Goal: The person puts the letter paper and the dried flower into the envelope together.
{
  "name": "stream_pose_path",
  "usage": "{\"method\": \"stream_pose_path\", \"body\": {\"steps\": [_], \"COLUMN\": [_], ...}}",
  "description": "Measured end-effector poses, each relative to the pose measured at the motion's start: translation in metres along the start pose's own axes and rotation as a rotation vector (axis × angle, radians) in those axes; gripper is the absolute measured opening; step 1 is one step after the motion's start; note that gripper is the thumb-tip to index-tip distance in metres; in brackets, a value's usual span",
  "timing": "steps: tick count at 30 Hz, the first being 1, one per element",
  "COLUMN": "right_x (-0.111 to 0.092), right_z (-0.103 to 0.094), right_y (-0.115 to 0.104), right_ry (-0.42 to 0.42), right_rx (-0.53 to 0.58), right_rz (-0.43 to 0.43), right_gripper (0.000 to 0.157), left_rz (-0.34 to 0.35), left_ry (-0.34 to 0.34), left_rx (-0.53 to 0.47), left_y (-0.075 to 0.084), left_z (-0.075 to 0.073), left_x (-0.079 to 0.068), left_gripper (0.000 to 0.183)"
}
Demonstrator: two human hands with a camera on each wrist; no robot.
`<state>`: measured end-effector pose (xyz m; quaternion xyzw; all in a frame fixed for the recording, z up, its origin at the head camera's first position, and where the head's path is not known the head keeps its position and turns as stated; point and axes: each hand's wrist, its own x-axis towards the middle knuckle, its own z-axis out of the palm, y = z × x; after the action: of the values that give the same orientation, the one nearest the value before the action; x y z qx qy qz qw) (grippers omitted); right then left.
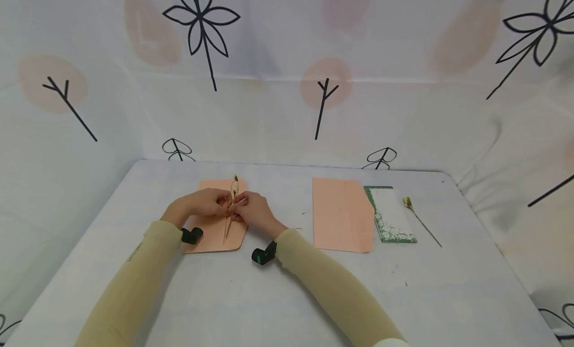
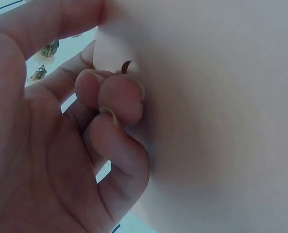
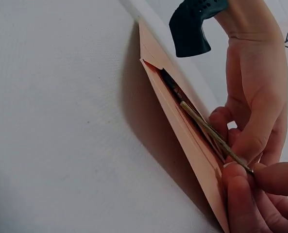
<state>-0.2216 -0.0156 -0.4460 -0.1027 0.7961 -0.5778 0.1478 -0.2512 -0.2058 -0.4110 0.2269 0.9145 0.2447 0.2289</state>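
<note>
Backdrop: pale cloth (image 1: 269,118), printed with black line flowers, sprigs and peach blots, hung behind a white tabletop (image 1: 215,312)
Dried flower (image 1: 234,187): was pinched between both hands over the left peach envelope (image 1: 211,237), its head pointing away from the person and its thin stem slanting back toward them
Left hand (image 1: 207,201): fingers were curled in, tips drawn nearly closed about the stem
Right hand (image 1: 256,210): thumb and fingertips met on the stem in a close pinch, touching the left fingers
Sleeves (image 1: 134,282): were yellowish, with a dark mount (image 1: 264,253) at each wrist
Right envelope (image 1: 338,215): lay flat, well apart from the hands
Card (image 1: 393,212): lay just beside that envelope, white with a green floral border
Second flower (image 1: 407,202): lay near the card, stem slanting toward the person
</note>
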Motion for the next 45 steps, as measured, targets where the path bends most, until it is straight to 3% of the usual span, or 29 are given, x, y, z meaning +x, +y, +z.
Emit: {"method": "stream_pose_path", "body": {"steps": [6,13,22,29,45], "right_x": [-0.004,-0.005,-0.002,-0.003,-0.005], "right_z": [-0.001,0.004,0.004,0.001,-0.001], "right_y": [-0.002,0.002,0.0,-0.001,-0.001], "right_ry": [0.018,0.058,0.058,0.021,-0.04], "right_rx": [-0.035,-0.151,-0.131,-0.047,-0.054], "right_rz": [-0.008,-0.021,-0.006,0.023,0.003], "right_gripper": [0.014,0.015,0.019,0.021,0.02], "left_rz": [0.003,0.053,0.091,0.095,0.114], "left_ry": [0.04,0.086,0.134,0.138,0.16], "left_rx": [0.064,0.048,-0.022,-0.05,-0.063], "left_y": [0.0,-0.002,-0.009,-0.006,-0.001], "left_z": [0.002,0.006,0.004,0.002,0.0], "left_x": [0.001,-0.003,-0.005,-0.011,-0.017], "left_gripper": [0.024,0.018,0.016,0.02,0.014]}}
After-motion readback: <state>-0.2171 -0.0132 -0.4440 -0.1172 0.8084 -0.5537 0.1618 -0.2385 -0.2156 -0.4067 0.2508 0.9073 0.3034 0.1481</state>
